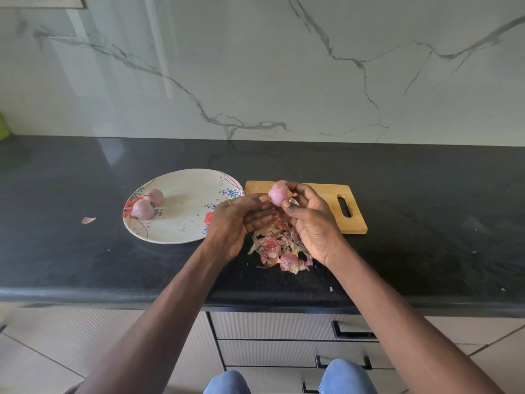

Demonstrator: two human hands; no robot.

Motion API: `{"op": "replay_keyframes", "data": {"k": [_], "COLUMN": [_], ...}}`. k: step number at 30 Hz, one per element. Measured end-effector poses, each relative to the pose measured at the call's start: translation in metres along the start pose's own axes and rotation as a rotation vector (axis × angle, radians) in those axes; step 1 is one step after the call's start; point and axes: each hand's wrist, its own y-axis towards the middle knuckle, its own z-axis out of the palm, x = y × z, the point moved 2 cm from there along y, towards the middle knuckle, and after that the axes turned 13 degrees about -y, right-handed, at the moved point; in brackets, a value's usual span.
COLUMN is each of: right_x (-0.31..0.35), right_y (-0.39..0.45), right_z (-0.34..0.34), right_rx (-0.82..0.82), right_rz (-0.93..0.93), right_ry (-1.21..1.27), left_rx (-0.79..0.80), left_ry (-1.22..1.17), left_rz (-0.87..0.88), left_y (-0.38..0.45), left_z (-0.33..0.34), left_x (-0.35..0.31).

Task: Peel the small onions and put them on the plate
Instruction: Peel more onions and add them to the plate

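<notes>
1. The right hand grasps a small pink onion between the thumb and the curled fingers, above the left end of the wooden cutting board.
2. The left hand touches the same onion from the left side; its fingertips pinch at the onion's skin, the fingers bent toward it.
3. A thin piece of peel sticks out just beside the right thumb, under the onion.
4. The onion looks mostly bare and smooth; I cannot tell if some skin is left on its hidden side.
5. Below both hands, a heap of peels lies on the worktop, between the board and the front edge.
6. The cutting board lies a little right of the middle of the worktop, with its handle hole at the right end.
7. The plate, white with flower prints, stands just left of the board, and the left hand covers part of its right rim.
8. Two peeled onions rest on the left part of the plate, touching each other.
9. One loose scrap of skin lies on the worktop left of the plate, apart from it.
10. Behind the worktop's back edge rises a marble wall with grey veins.
</notes>
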Motion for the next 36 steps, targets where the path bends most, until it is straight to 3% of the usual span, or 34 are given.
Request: {"op": "replay_keyframes", "data": {"k": [11,24,36], "right_x": [-0.005,-0.009,-0.011], "right_y": [0.000,0.005,0.004], "right_z": [0.002,0.000,0.000], "right_rx": [-0.012,-0.039,-0.170], "right_rz": [-0.059,-0.018,-0.214], "right_ry": [-0.145,-0.102,-0.465], "left_rx": [-0.021,-0.040,-0.089], "left_ry": [-0.101,-0.146,-0.110], "left_rz": [0.006,0.039,-0.100], "left_y": [-0.001,-0.001,-0.001], "left_z": [0.002,0.003,0.001], "left_x": [-0.001,0.001,0.002]}}
